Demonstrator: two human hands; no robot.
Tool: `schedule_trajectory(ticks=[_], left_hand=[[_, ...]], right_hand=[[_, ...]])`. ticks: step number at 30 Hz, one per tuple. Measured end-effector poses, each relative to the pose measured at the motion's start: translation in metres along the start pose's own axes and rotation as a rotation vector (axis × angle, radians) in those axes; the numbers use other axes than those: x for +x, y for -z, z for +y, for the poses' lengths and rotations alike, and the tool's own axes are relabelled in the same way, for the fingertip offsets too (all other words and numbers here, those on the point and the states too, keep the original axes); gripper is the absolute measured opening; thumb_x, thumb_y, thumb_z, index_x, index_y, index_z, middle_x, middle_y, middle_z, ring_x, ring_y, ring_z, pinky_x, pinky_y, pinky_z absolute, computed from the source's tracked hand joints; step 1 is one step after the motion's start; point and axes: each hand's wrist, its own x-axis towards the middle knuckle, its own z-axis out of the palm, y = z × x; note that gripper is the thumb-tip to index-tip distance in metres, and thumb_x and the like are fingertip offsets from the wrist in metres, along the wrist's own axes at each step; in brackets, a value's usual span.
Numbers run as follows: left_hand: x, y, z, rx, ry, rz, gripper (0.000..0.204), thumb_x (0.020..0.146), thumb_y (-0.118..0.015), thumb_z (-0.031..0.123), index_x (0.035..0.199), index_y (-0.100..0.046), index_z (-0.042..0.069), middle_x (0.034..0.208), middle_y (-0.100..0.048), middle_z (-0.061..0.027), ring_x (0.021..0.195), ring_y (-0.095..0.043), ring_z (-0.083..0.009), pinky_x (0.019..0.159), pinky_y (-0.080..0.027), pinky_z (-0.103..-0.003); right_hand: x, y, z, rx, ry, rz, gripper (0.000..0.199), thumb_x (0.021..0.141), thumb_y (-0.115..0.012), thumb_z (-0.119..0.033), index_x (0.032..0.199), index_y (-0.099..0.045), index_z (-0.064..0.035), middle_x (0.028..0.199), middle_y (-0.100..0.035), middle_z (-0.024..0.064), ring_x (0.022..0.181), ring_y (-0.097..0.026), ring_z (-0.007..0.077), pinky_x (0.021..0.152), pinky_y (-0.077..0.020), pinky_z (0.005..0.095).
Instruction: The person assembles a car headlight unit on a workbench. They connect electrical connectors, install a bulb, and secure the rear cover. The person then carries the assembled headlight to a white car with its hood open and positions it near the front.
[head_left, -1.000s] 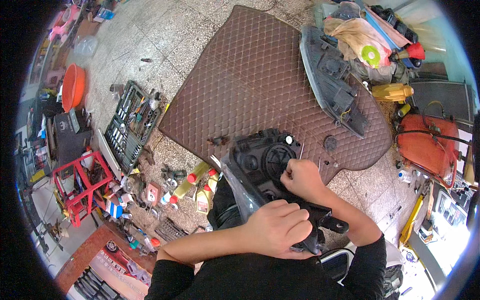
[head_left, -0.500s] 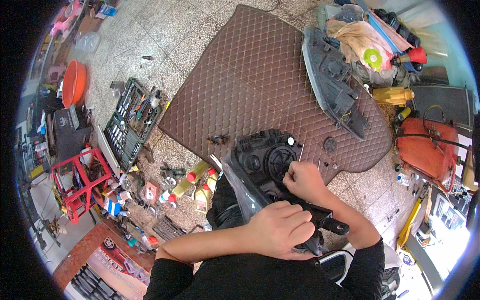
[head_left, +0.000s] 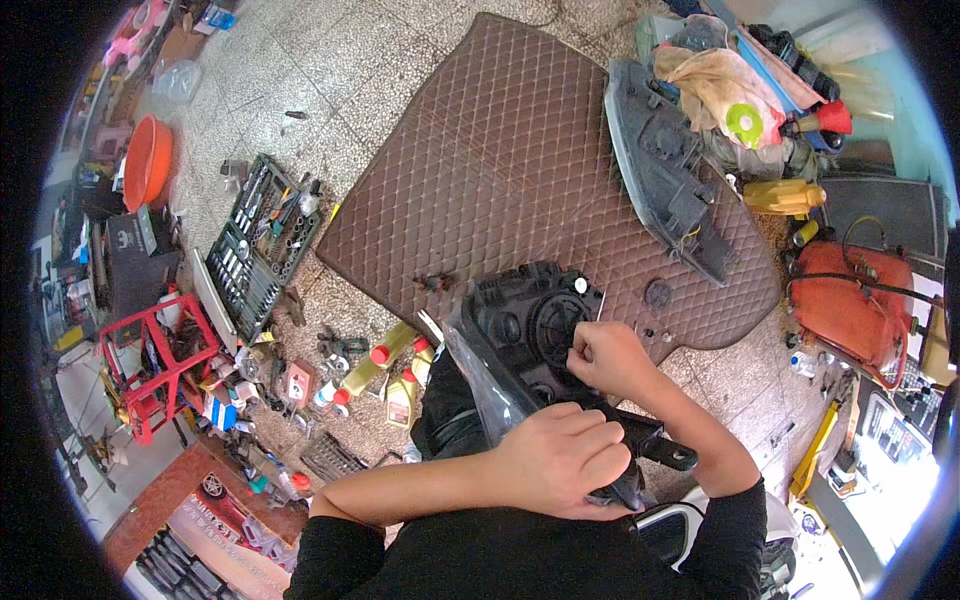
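A black car headlight (head_left: 515, 345) lies across my lap with its back side up and clear plastic film along its left edge. My left hand (head_left: 568, 458) is closed over its near end, beside a black mounting bracket (head_left: 660, 447). My right hand (head_left: 612, 360) is a fist at the right side of the round rear cover (head_left: 562, 325). A thin pale shaft (head_left: 600, 305) shows just beyond that fist; whether the fingers hold it is hidden. A second headlight (head_left: 668, 165) rests on the brown quilted mat (head_left: 480, 170) at the far right.
Small dark parts (head_left: 435, 282) and a round black cap (head_left: 657, 293) lie on the mat. An open socket set (head_left: 262, 240), yellow bottles (head_left: 362, 375) and a red frame (head_left: 165, 360) stand at left. On the right are a yellow jug (head_left: 785, 197) and an orange-red case (head_left: 850, 310).
My right fist has turned slightly and stays beside the round cover. My left hand keeps its hold. The view has shifted a little.
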Motion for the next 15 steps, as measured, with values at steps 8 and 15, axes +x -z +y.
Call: schedule_trajectory(ticks=[8, 15], left_hand=[[0.000, -0.001, 0.001, -0.017, 0.022, 0.017, 0.050, 0.076, -0.081, 0.049, 0.090, -0.057, 0.007, 0.094, -0.059, -0.0072, 0.083, -0.063, -0.0238, 0.070, -0.048, -0.036], [-0.002, 0.000, 0.001, -0.051, 0.036, -0.035, 0.049, 0.078, -0.080, 0.049, 0.091, -0.058, 0.007, 0.095, -0.060, -0.0077, 0.086, -0.064, -0.0243, 0.072, -0.048, -0.036]], right_hand=[[0.003, 0.001, -0.001, -0.123, 0.086, 0.061, 0.017, 0.079, -0.073, -0.015, 0.077, -0.063, -0.0015, 0.071, -0.066, 0.0187, 0.068, -0.066, 0.0408, 0.061, -0.0525, 0.0479], [-0.001, -0.006, -0.006, -0.157, 0.020, 0.110, 0.017, 0.077, -0.074, -0.014, 0.075, -0.063, -0.0014, 0.070, -0.066, 0.0186, 0.069, -0.068, 0.0403, 0.062, -0.0537, 0.0474]])
